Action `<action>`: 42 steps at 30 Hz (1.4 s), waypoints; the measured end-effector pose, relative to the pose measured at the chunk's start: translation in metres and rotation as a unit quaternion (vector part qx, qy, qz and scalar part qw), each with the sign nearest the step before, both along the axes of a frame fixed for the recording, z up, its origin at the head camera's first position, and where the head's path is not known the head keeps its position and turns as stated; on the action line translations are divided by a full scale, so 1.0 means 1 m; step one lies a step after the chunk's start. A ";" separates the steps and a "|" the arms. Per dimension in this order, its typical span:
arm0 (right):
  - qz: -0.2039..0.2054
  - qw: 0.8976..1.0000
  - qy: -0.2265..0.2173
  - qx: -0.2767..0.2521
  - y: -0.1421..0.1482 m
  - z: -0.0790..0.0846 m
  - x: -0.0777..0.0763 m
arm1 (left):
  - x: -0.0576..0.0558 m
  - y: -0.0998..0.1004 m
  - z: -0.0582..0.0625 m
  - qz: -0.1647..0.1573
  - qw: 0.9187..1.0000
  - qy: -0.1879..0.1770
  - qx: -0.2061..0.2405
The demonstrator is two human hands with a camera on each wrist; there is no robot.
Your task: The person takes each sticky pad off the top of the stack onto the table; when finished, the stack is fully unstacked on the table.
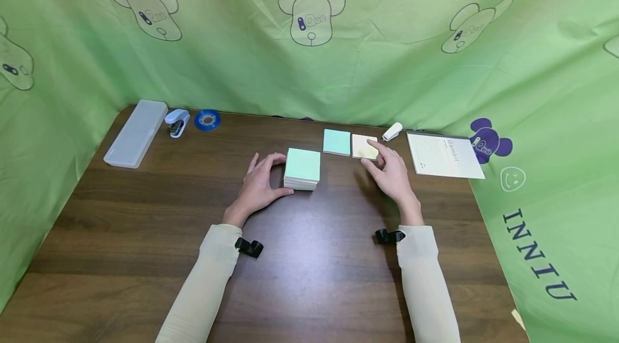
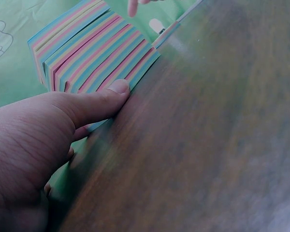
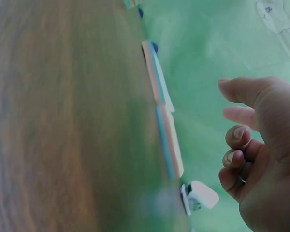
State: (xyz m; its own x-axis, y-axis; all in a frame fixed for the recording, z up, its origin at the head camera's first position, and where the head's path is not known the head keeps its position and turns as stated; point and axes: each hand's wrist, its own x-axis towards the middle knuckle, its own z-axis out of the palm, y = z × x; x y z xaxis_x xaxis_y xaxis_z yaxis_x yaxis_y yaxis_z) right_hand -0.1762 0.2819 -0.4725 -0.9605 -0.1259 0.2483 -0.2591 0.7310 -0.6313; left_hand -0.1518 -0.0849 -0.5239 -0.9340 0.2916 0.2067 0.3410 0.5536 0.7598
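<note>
A tall stack of sticky note pads [image 1: 303,164], green on top, stands mid-table. My left hand [image 1: 260,184] holds it from the left, thumb at the near corner and fingers toward the far side. In the left wrist view, the thumb [image 2: 106,99] lies against the striped layers of the stack [image 2: 94,53]. My right hand [image 1: 390,175] hovers by a pale yellow sticky note pad [image 1: 364,145], thumb and index finger apart, nothing between them. A green sticky note pad [image 1: 336,142] lies just left of the yellow one. In the right wrist view, the right hand [image 3: 266,140] is clear of both pads.
A small white stapler [image 1: 392,131] and a notepad [image 1: 445,155] lie at the right. Along the back left are a translucent case [image 1: 136,133], a light blue stapler [image 1: 177,122] and a blue tape roll [image 1: 207,120]. Green curtain [image 1: 309,74] surrounds the table's far edge.
</note>
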 end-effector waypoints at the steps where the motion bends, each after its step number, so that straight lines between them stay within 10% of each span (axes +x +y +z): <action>1: 0.000 1.000 0.000 -0.005 -0.002 0.002 0.001 | 0.000 0.000 0.000 0.000 1.000 0.000 0.000; 42: 0.129 0.989 -0.072 -0.030 -0.076 0.022 0.016 | 0.000 0.001 0.003 0.003 1.000 -0.006 -0.002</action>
